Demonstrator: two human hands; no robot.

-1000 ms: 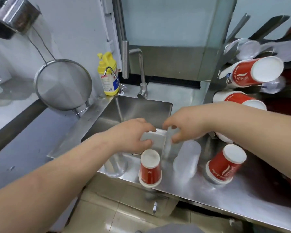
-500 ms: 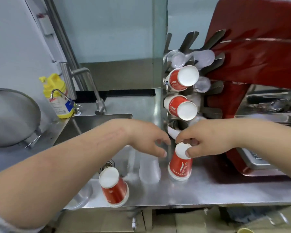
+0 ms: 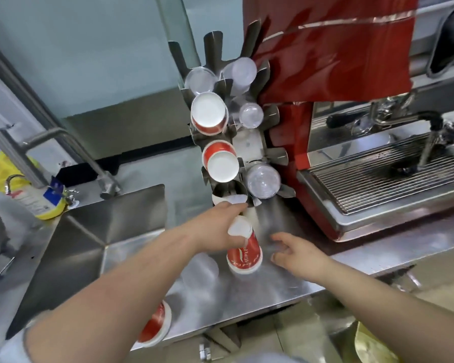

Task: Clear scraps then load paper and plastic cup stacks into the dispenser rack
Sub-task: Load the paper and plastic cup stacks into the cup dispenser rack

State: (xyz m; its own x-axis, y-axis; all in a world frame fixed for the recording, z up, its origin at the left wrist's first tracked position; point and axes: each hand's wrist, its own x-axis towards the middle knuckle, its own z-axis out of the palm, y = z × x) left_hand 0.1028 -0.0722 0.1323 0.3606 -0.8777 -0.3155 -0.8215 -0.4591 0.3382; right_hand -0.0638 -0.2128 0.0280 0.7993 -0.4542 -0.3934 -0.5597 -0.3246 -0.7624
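**Rack loading, about half done by the looks of it**

Since half a second back, the right hand [image 3: 296, 254] has been pulled off the red paper cup stack [image 3: 243, 254] and is now held open just to its right, fingers spread and relaxed above the steel counter [image 3: 286, 281], nothing gripped. The left hand [image 3: 220, 226] has been pushed further toward the dispenser rack [image 3: 236, 153], fingertips reaching the white piece [image 3: 230, 199] at the mouth of the lowest left slot. It probably gets pinched there, but the view is too blurry for the grip to be called, so it can't be told.

Progress-wise: two red paper stacks are already seated in the rack's left column, and clear plastic cups [image 3: 262, 180] are seen in the right column and up top. The lowest left slot looks not yet filled.

What's left on the counter: the upside-down red stack just near of the rack, a clear plastic stack [image 3: 199, 268] to its left, and another red stack [image 3: 155, 326] at the near edge, close to the sink [image 3: 95, 231].

The red cups are glossy with white print and white bases; the clear ones are hard to make out against the steel.
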